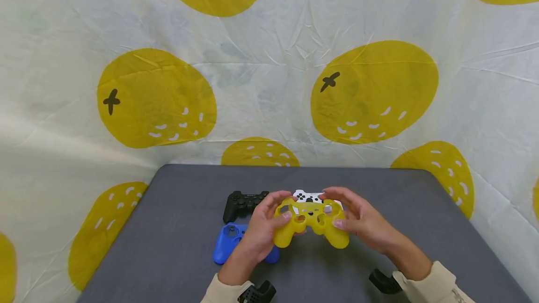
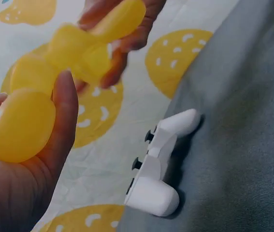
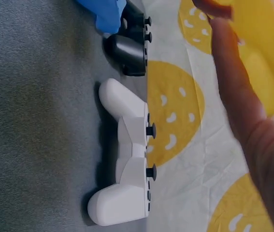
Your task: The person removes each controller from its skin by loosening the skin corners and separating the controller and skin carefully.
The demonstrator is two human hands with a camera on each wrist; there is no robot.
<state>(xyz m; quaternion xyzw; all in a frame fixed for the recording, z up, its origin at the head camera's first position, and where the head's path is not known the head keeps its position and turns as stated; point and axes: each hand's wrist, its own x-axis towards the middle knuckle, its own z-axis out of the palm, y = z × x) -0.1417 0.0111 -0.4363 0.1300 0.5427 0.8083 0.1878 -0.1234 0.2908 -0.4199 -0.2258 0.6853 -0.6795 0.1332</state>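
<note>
A yellow silicone controller cover [image 1: 311, 221] is held up above the table between both hands, its cut-out openings visible in the head view. My left hand [image 1: 263, 226] grips its left side, thumb on the front and fingers behind. On the other side my right hand [image 1: 364, 219] pinches it, thumb on the front near the right grip. Behind the cover lies a white game controller [image 2: 151, 188], partly hidden in the head view but plain in both wrist views. A blue controller cover [image 1: 227, 244] rests on the table, partly behind my left wrist.
A black game controller [image 1: 240, 205] lies behind the blue cover, left of the white one. All rest on a grey cloth-covered table [image 1: 177, 228]. A pale curtain [image 1: 261, 92] with yellow fruit prints hangs beyond the table's far edge.
</note>
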